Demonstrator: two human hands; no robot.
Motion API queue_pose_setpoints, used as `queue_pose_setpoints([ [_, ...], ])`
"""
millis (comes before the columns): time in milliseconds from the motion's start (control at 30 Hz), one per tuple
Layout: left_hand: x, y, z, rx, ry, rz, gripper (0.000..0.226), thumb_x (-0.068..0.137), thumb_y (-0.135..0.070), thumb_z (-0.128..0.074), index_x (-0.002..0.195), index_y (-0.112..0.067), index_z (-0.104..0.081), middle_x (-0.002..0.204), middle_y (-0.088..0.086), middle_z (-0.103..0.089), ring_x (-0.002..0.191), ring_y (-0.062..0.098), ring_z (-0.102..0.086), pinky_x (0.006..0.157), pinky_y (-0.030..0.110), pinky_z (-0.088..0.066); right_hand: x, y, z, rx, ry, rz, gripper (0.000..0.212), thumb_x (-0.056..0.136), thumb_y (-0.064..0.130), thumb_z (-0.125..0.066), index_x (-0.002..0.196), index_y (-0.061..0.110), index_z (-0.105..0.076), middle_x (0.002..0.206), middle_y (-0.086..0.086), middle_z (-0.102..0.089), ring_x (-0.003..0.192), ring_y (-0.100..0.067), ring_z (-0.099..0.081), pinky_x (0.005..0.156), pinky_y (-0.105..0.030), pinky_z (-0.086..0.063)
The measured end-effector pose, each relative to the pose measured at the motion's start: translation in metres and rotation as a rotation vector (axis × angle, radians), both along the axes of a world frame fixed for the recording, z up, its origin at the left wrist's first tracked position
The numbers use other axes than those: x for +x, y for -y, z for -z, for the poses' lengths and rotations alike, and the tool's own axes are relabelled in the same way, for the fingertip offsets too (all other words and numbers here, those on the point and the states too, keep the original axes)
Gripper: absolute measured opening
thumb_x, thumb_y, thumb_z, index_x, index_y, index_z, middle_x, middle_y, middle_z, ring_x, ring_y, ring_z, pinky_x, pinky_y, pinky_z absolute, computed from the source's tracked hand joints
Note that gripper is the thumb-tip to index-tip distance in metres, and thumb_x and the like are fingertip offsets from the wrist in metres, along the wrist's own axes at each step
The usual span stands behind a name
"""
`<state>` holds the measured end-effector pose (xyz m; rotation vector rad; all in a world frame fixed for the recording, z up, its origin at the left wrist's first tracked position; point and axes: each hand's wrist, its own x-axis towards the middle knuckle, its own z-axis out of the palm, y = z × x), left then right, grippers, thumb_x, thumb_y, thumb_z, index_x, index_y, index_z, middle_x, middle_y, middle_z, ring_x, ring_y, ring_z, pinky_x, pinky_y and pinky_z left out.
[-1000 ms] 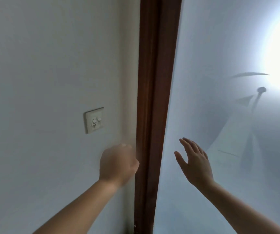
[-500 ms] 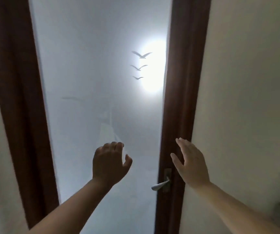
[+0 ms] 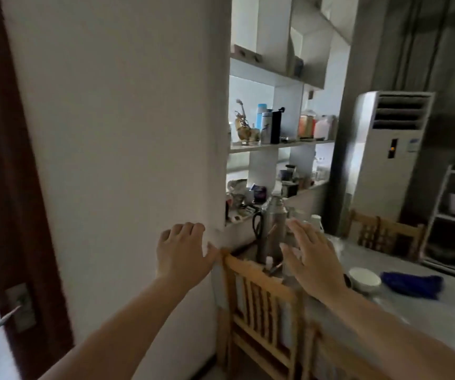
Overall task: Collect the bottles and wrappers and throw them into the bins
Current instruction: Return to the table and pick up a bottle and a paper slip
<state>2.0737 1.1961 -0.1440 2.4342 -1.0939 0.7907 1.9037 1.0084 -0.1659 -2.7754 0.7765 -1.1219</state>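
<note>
Gone from view is the glass door, replaced by a cluttered tabletop point(image 3: 401, 272) ahead-right; left hand point(image 3: 184, 255) and right hand point(image 3: 312, 260) both released, empty; bottles point(image 3: 316, 223) lie just beyond the right grip, nearer it

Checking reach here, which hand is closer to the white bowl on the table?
Right. The right hand hovers just left of the white bowl; the left hand is farther left, by the wall.

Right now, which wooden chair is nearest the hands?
The chair at the table's near side, just below both hands; its top rail sits by the left hand. The other chair stands beyond the table.
</note>
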Motion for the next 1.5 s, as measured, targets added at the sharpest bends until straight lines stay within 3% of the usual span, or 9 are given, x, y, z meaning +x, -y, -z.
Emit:
queue_pose_setpoints([
  [267,-0.141,0.183,-0.004,-0.021,0.027,0.401,0.04,0.087,-0.044,-0.041,0.117,-0.023,-0.057,0.117,-0.004,-0.064,0.111,0.017,-0.055,0.094,0.034,-0.042,-0.18,0.113,0.004,0.068,0.055,0.304,0.052,0.093,0.039,-0.046,0.141,0.021,-0.036,0.148,0.0,-0.041,0.136,-0.016,-0.037,0.112,-0.037,-0.03],
  [400,-0.198,0.26,0.004,-0.01,0.035,0.553,0.04,0.085,-0.047,-0.042,0.112,-0.024,-0.06,0.113,-0.003,-0.067,0.106,0.017,-0.06,0.091,0.034,-0.045,-0.252,0.159,0.011,0.065,0.032,0.436,0.053,0.091,0.039,-0.048,0.14,0.02,-0.039,0.146,-0.001,-0.045,0.134,-0.018,-0.041,0.109,-0.041,-0.036],
  [567,-0.257,0.343,0.015,0.0,0.011,0.765,0.038,0.088,-0.046,-0.047,0.117,-0.023,-0.057,0.115,-0.005,-0.064,0.108,0.014,-0.057,0.093,0.03,-0.042,-0.319,0.21,0.023,0.102,0.006,0.606,0.057,0.091,0.046,-0.039,0.142,0.022,-0.036,0.149,0.002,-0.04,0.137,-0.015,-0.035,0.111,-0.036,-0.029],
  [700,-0.279,0.414,0.027,0.041,0.009,0.858,0.038,0.088,-0.046,-0.047,0.117,-0.023,-0.056,0.113,-0.005,-0.063,0.106,0.014,-0.056,0.093,0.03,-0.041,-0.348,0.261,0.033,0.114,-0.05,0.694,0.056,0.092,0.043,-0.044,0.143,0.022,-0.036,0.15,0.002,-0.038,0.139,-0.015,-0.032,0.112,-0.035,-0.026],
  [933,-0.277,0.522,0.054,0.156,-0.021,0.93,0.046,0.089,-0.05,-0.044,0.126,-0.025,-0.052,0.121,-0.006,-0.061,0.111,0.013,-0.055,0.095,0.03,-0.042,-0.37,0.341,0.061,0.173,-0.199,0.795,0.059,0.091,0.05,-0.038,0.143,0.022,-0.035,0.15,0.003,-0.037,0.139,-0.014,-0.03,0.116,-0.034,-0.023],
  [1167,-0.261,0.578,0.117,0.34,-0.044,0.85,0.046,0.087,-0.053,-0.043,0.12,-0.023,-0.056,0.116,-0.003,-0.064,0.104,0.015,-0.059,0.088,0.031,-0.045,-0.387,0.387,0.114,0.325,-0.239,0.864,0.06,0.092,0.045,-0.043,0.145,0.021,-0.029,0.152,0.003,-0.035,0.14,-0.014,-0.029,0.115,-0.033,-0.023],
  [1333,-0.254,0.604,0.176,0.565,0.007,0.742,0.045,0.089,-0.045,-0.041,0.123,-0.019,-0.054,0.119,0.002,-0.063,0.106,0.021,-0.059,0.087,0.035,-0.044,-0.401,0.416,0.169,0.495,-0.255,0.876,0.06,0.092,0.045,-0.043,0.145,0.021,-0.028,0.152,0.002,-0.034,0.139,-0.015,-0.031,0.112,-0.031,-0.027],
  [1500,-0.256,0.626,0.228,0.764,0.045,0.686,0.046,0.091,-0.031,-0.047,0.135,-0.023,-0.043,0.137,0.0,-0.052,0.123,0.019,-0.05,0.098,0.033,-0.04,-0.411,0.447,0.23,0.659,-0.267,0.87,0.06,0.091,0.043,-0.048,0.144,0.021,-0.029,0.149,0.0,-0.039,0.133,-0.018,-0.039,0.107,-0.031,-0.033],
])
